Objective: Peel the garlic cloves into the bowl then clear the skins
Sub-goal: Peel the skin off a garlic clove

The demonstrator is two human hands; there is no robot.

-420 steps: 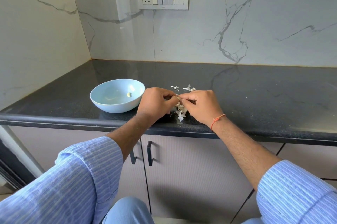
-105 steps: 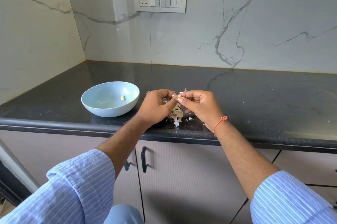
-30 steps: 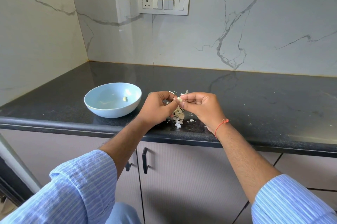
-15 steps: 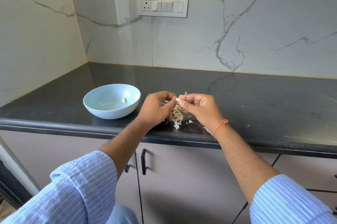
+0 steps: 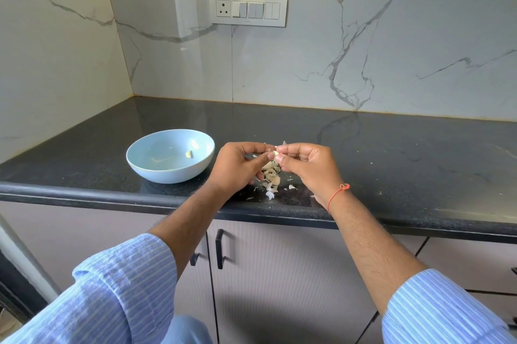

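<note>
A small pale garlic clove (image 5: 275,153) is pinched between the fingertips of my left hand (image 5: 237,167) and my right hand (image 5: 306,166), held just above the black counter. Under the hands lies a heap of garlic pieces and papery skins (image 5: 270,176), with white skin flakes (image 5: 291,187) scattered around it. To the left stands a light blue bowl (image 5: 145,164) with one peeled clove (image 5: 189,154) inside.
The black granite counter (image 5: 391,162) runs right and back to a marble wall with a switch plate (image 5: 248,9). A marble side wall closes the left. Cabinet doors with dark handles (image 5: 219,248) sit below the counter's front edge.
Both hands have stayed together over the skin heap, working the same clove between the fingertips. The bowl still holds one clove. Only the camera's view has shifted slightly.
</note>
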